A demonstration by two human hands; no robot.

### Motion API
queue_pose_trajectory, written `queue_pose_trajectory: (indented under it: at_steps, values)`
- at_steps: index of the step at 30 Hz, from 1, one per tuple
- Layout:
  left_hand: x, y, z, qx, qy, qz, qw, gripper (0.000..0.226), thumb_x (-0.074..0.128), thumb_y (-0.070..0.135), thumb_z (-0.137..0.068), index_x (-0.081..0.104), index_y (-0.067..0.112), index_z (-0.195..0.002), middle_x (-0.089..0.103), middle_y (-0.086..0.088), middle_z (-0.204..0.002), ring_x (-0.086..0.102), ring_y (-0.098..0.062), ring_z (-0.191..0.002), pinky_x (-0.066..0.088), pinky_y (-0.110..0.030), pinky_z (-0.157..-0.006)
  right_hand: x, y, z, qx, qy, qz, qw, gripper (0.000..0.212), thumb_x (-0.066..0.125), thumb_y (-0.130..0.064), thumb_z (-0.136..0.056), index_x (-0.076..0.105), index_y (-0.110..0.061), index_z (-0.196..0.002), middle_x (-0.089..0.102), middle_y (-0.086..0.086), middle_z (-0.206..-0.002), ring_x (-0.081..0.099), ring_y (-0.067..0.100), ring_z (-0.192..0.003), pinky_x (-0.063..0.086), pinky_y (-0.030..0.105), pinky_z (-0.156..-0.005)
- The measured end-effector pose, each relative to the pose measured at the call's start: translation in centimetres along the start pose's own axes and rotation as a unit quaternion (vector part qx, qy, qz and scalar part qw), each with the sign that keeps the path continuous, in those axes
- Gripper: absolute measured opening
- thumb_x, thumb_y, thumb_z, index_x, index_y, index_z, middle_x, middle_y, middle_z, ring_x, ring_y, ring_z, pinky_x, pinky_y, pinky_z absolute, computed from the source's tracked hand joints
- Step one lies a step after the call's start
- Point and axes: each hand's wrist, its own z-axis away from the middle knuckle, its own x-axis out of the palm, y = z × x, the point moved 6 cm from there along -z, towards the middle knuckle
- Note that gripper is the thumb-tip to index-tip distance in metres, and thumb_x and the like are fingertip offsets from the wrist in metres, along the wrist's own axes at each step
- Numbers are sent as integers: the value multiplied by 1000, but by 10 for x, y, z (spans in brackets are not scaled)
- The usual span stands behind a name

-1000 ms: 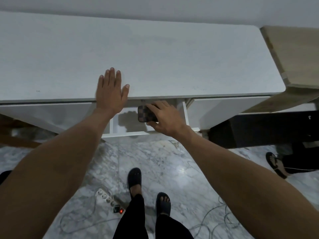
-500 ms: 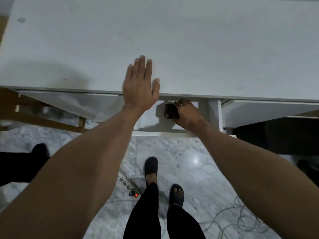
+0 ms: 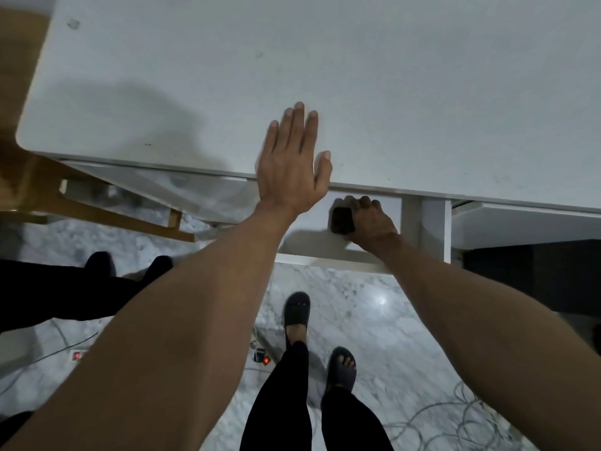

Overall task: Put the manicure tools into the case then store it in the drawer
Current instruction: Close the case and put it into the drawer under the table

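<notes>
The small dark case [image 3: 342,220] lies inside the open white drawer [image 3: 328,255] under the white desk top [image 3: 390,92]. My right hand [image 3: 370,219] reaches down into the drawer and grips the case, with fingers curled over its far edge. My left hand [image 3: 292,157] rests flat on the desk's front edge, its fingers straight and together, just left of the drawer opening. The manicure tools themselves are not in sight.
A wooden chair frame [image 3: 123,209] stands under the desk at the left. Another drawer front [image 3: 527,222] sits to the right. Power strips [image 3: 261,356] and loose cables [image 3: 455,415] lie on the marble floor beside my feet. Someone else's dark legs [image 3: 81,288] are at the left.
My right hand has pushed the case deeper into the drawer, under the desk's edge. My head has shifted, so the desk sits further right in view. The left hand stays flat on the top.
</notes>
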Motion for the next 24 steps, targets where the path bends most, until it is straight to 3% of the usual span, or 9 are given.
queue_pose_trajectory:
  at_steps: [7, 11, 14, 19, 24]
  values:
    - [-2, 1, 0, 4, -55, 9, 998, 66, 33, 42, -104, 38, 5, -159, 34, -20, -166, 31, -35, -155, 25, -51, -128, -35, 9, 30, 28, 41, -6, 999, 71, 64, -41, -89, 35, -10, -146, 46, 15, -143, 43, 34, -131, 45, 43, -100]
    - [-6, 1, -2, -2, -159, 31, 987, 71, 19, 47, -108, 22, 2, -163, 17, -21, -171, 15, -35, -160, 11, -50, -131, -61, 13, 75, 27, 120, -19, 992, 54, 55, -38, -94, 42, -11, -139, 53, 12, -136, 51, 31, -124, 48, 41, -92]
    - [-16, 4, 10, -5, -226, 65, 972, 69, 24, 45, -111, 15, 0, -164, 10, -21, -173, 6, -34, -161, 4, -48, -132, -71, 17, 109, 25, 151, -15, 988, 51, 51, -36, -97, 41, -8, -139, 52, 14, -137, 51, 34, -121, 45, 41, -95]
    - [-45, 25, 79, 3, -226, 104, 969, 76, 25, 50, -105, 27, -1, -161, 19, -22, -170, 15, -36, -160, 11, -50, -131, -78, 14, 160, 16, 186, -7, 982, 57, 50, -35, -99, 36, -4, -144, 47, 14, -144, 42, 32, -134, 37, 40, -109]
    - [-64, 47, 141, -11, -217, 121, 968, 78, 21, 53, -102, 41, 0, -155, 37, -24, -163, 32, -39, -154, 24, -51, -126, -70, 7, 201, -13, 204, 2, 979, 57, 53, -33, -98, 38, -1, -143, 48, 17, -141, 42, 35, -133, 37, 43, -110]
